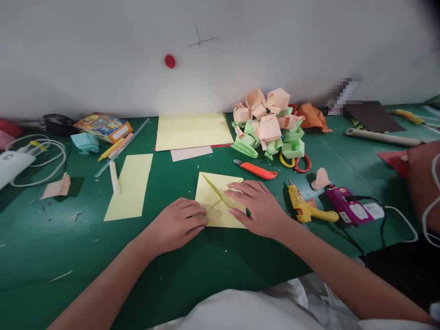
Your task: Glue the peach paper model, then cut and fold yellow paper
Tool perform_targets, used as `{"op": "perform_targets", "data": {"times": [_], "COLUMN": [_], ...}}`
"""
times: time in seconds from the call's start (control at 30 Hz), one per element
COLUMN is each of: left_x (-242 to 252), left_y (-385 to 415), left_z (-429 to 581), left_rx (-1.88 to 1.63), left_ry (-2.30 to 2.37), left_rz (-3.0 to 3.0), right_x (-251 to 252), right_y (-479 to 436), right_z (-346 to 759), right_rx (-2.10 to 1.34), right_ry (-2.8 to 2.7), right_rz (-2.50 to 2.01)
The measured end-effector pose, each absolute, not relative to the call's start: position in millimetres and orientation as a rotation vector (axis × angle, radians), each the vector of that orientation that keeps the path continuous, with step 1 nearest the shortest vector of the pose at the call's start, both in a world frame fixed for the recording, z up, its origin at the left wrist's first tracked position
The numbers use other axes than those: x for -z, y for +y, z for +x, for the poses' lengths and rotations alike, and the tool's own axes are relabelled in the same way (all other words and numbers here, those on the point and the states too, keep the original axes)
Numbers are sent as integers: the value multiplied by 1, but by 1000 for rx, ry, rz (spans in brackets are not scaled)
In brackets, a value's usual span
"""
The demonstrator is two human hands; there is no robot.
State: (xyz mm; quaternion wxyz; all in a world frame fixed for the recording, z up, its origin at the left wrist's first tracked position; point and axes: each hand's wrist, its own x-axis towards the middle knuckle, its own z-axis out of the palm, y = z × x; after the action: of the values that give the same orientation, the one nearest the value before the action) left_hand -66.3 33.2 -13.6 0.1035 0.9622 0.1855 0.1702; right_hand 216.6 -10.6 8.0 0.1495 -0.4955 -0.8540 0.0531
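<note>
A pale yellow square of paper lies on the green table in front of me. Diagonal creases cross it, and a narrow fold stands up along one of them. My left hand has its fingers curled together at the paper's lower left edge, gripping it there; the thumb is partly hidden. Over the paper's right side, my right hand has its fingers apart, with the fingertips touching the sheet near the raised fold. An orange box cutter lies just beyond the right hand.
Yellow sheets and a pile of folded paper boxes stand against the wall. To the right lie scissors, a yellow glue gun and a purple device with cables. A yellow strip and a glue stick lie left.
</note>
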Motion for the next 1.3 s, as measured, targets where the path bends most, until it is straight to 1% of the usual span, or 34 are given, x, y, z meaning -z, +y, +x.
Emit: {"op": "perform_targets", "data": {"times": [0.2,0.4,1.13,1.3], "left_x": [15,16,28,26], "left_y": [34,34,35,36], "left_z": [-66,-64,-63,-62], "left_rx": [-506,-521,-449,-532], "left_ry": [542,543,628,598], "left_rz": [2896,2907,2970,2943], "right_x": [9,23,28,28], "right_y": [-9,-17,-18,-17], "right_z": [206,206,205,205], "right_rx": [-221,-198,-150,-157], "right_ry": [-2701,-2697,-2683,-2682], "right_rz": [-1450,-1474,-1421,-1415]}}
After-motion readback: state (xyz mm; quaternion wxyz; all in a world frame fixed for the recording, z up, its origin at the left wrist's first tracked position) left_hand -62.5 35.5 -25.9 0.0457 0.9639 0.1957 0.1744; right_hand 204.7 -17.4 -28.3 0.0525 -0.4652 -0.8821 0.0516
